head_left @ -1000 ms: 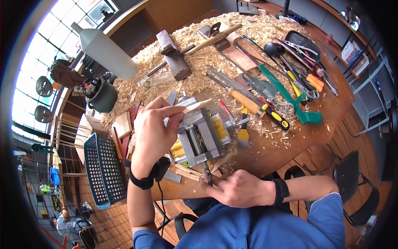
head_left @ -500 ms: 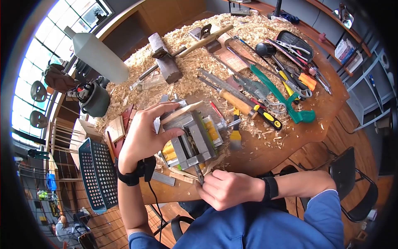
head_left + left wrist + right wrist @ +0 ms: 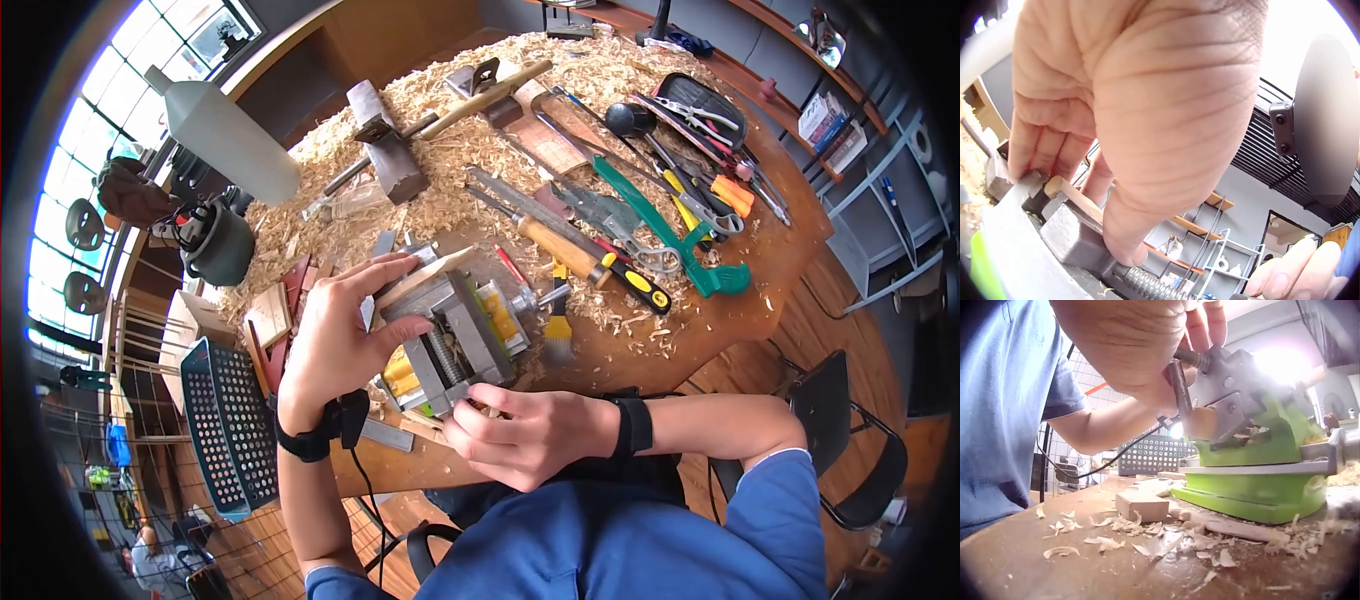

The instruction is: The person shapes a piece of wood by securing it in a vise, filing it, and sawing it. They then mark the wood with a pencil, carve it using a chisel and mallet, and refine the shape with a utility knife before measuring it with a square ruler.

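A grey metal vise (image 3: 482, 338) on a green and yellow base stands at the near edge of the workbench. A pale wooden strip (image 3: 432, 277) with a tapered tip lies along the top of its jaws. My left hand (image 3: 335, 335) grips across the vise, fingers on the far side and thumb on the near side by the screw (image 3: 1155, 285); the strip's end (image 3: 1060, 187) shows between them. My right hand (image 3: 535, 435) holds the vise handle (image 3: 1180, 390) at the near end, its fingers hiding much of it in the head view.
Wood shavings (image 3: 300, 235) cover the far bench. To the right lie a green-handled saw (image 3: 650, 215), a wooden-handled tool (image 3: 560, 245) and scissors (image 3: 655, 260). A brush (image 3: 558, 325) lies beside the vise. A perforated basket (image 3: 228, 430) is at left. A wood block (image 3: 1141, 506) sits near the base.
My left hand has lowered the wooden strip onto the vise and moved from pinching it to spanning the vise. My right hand has shifted up and left at the handle.
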The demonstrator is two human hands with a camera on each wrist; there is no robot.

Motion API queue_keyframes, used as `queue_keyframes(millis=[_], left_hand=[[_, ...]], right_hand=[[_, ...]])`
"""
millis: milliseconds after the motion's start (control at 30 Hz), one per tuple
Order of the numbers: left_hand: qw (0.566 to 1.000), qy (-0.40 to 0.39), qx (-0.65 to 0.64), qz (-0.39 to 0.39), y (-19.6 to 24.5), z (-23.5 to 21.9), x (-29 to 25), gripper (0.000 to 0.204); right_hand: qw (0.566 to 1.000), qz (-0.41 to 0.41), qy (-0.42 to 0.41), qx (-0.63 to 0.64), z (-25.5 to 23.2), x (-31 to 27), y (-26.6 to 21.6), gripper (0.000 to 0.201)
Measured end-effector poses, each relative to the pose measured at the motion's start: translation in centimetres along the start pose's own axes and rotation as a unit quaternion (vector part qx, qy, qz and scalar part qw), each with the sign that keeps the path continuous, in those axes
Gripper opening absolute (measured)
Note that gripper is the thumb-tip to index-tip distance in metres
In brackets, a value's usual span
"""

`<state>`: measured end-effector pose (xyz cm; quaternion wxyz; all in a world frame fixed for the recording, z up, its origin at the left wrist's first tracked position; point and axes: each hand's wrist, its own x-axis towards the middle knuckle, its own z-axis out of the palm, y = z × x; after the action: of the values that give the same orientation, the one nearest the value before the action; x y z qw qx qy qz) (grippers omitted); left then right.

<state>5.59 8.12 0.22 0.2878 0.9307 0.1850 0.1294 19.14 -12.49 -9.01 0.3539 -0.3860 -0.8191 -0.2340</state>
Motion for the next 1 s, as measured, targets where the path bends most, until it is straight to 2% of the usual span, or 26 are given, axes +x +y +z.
queue_keyframes(millis=[100,167,267,300,367,500,567,600,667,700,833,900,933,1000], left_hand=[[1.0,0.007,0.008,0.001,0.1,0.1,-0.2,0.065],[1.0,0.013,0.007,-0.006,0.2,0.3,-0.5,0.065],[1.0,0.022,0.022,-0.003,0.5,0.5,-0.9,0.065],[0.999,0.024,0.021,-0.011,0.6,0.5,-1.1,0.065],[0.999,0.037,0.028,-0.003,0.4,0.8,-1.3,0.065],[0.999,0.043,0.024,0.008,0.6,0.7,-1.2,0.061],[0.999,0.037,0.026,0.002,0.6,0.6,-1.1,0.061],[0.999,0.031,0.029,-0.005,0.6,0.6,-1.1,0.061],[0.999,0.033,0.027,-0.006,0.6,0.6,-1.2,0.062],[0.999,0.035,0.024,-0.007,0.6,0.6,-1.2,0.064],[0.999,0.042,0.03,-0.006,0.6,0.7,-1.4,0.064],[0.999,0.04,0.022,-0.015,0.6,0.8,-1.5,0.063],[0.999,0.043,0.021,-0.015,0.7,0.8,-1.5,0.063],[0.999,0.039,0.015,-0.021,0.8,0.7,-1.6,0.062]], right_hand=[[0.999,-0.033,-0.013,-0.039,-0.2,-0.8,0.0,0.026],[0.998,0.052,0.045,-0.003,-0.8,-1.5,-0.5,0.03],[0.964,0.243,0.029,0.099,-0.7,-3.3,-1.5,0.048],[0.965,0.241,0.031,0.102,-0.6,-3.6,-2.0,0.048],[0.926,0.318,0.05,0.199,-1.1,-3.0,-2.6,0.057],[0.926,0.317,0.031,0.205,-2.3,-1.8,-3.2,0.069],[0.83,0.468,0.0,0.303,-2.6,-1.2,-4.3,0.07],[0.831,0.467,0.0,0.302,-2.8,-0.7,-4.3,0.07],[0.666,0.601,0.019,0.441,-3.1,0.0,-4.4,0.063],[0.616,0.63,0.047,0.471,-2.7,-0.2,-4.9,0.048],[0.613,0.644,-0.009,0.459,-2.0,-1.1,-5.6,0.043],[0.535,0.64,0.024,0.55,-1.6,-1.5,-5.7,0.04],[0.538,0.639,0.022,0.549,-1.5,-1.3,-5.9,0.04],[0.512,0.622,0.102,0.583,-1.2,-0.9,-6.3,0.04]])
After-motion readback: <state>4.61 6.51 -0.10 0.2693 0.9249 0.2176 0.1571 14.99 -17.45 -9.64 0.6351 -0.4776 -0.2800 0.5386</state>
